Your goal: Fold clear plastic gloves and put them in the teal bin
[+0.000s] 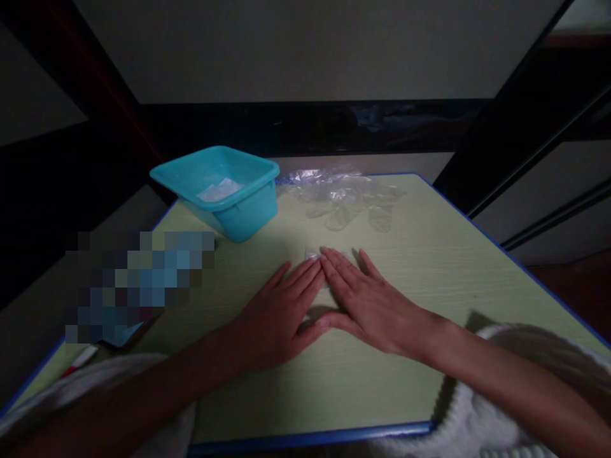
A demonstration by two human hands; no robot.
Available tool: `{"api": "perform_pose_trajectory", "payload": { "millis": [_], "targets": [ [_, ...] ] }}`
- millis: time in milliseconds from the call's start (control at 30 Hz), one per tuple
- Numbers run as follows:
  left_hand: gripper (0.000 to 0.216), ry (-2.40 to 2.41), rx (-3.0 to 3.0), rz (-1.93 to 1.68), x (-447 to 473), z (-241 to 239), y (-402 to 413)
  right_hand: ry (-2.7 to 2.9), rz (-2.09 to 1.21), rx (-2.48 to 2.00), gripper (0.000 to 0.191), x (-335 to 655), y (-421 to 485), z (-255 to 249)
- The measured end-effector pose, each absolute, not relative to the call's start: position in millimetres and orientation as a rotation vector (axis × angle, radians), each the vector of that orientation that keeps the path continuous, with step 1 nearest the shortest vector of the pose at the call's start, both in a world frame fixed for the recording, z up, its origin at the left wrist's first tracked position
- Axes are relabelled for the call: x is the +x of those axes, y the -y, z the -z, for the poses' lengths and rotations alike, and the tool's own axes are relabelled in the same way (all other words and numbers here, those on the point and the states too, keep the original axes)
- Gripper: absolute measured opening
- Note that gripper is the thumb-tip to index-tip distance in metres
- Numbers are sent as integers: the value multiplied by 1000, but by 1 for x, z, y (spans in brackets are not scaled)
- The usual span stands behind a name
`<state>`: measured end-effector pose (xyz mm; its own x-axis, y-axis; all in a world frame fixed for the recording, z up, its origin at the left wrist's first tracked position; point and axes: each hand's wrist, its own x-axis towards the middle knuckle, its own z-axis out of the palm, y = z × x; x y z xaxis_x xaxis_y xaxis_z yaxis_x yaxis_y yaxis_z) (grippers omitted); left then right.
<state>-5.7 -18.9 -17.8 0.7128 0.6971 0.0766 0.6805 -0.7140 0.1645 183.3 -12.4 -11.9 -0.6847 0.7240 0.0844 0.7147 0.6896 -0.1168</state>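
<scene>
Both hands lie flat at the middle of the table, fingertips meeting over a small piece of clear plastic (312, 253). My left hand (285, 312) has its fingers stretched out, pressing on the plastic's near left side. My right hand (365, 294) is stretched out too, its fingers over the right part of the plastic. The two thumbs touch below. Most of the plastic is hidden under the fingers, so I cannot tell its full shape. Just beyond the hands lie crumpled clear plastic gloves (341, 197).
A turquoise plastic basin (252, 207) with white pieces inside stands at the table's back left. A blurred-out object (143, 283) lies along the left edge, with a red-and-white pen-like item (81, 359) near it. The pale table (410, 394) has a blue edge.
</scene>
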Motion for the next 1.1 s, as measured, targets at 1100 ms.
{"api": "perform_pose_trajectory", "payload": {
  "millis": [1100],
  "targets": [
    [77,-1200,2767,-125,-5,15,14,2854,-132,-1195,89,199,6,12]
  ]
}}
